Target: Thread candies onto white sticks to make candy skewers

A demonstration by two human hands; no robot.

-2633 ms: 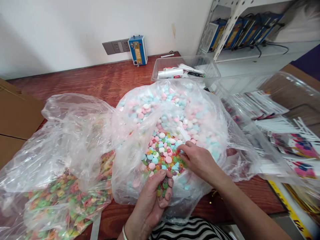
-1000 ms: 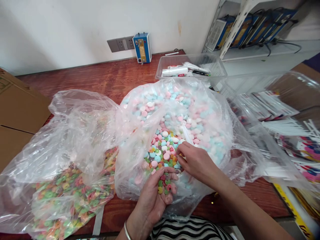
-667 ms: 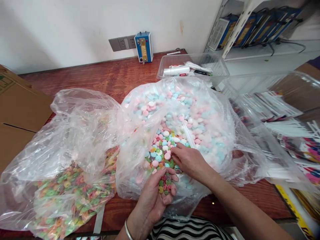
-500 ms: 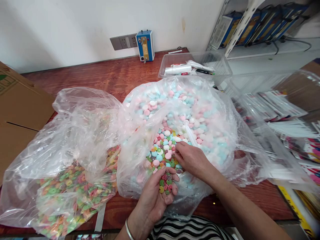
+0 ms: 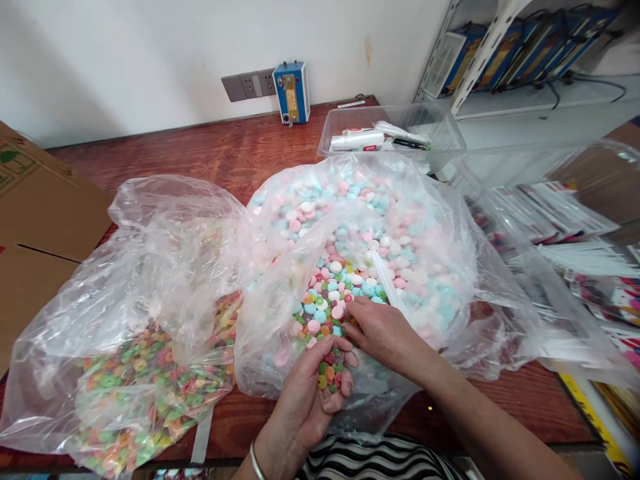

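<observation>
My left hand (image 5: 315, 390) is cupped palm up, cradling a small heap of sugary ring gummies (image 5: 331, 371) in red, green and yellow. Just above it, my right hand (image 5: 377, 330) reaches into the open mouth of a large clear plastic bag (image 5: 270, 327). Its thumb and fingertips are drawn together at the candies; whatever lies between them is hidden. Pink, blue and white round candies (image 5: 320, 315) fill the bag, with ring gummies mixed among them near my hands. A white plastic strip (image 5: 383, 270) lies in the bag beyond my right hand.
Left of my hands lies another clear bag (image 5: 150, 373) of ring gummies, beside a cardboard box (image 5: 50, 207). A clear tray (image 5: 390, 130) with white packets stands behind. Packets and white sticks (image 5: 575, 257) are at right. A blue device (image 5: 292, 93) sits against the wall.
My right hand has shifted slightly toward me and closer to my left palm, its fingertips lower over the candies. My left hand stays cupped in nearly the same place.
</observation>
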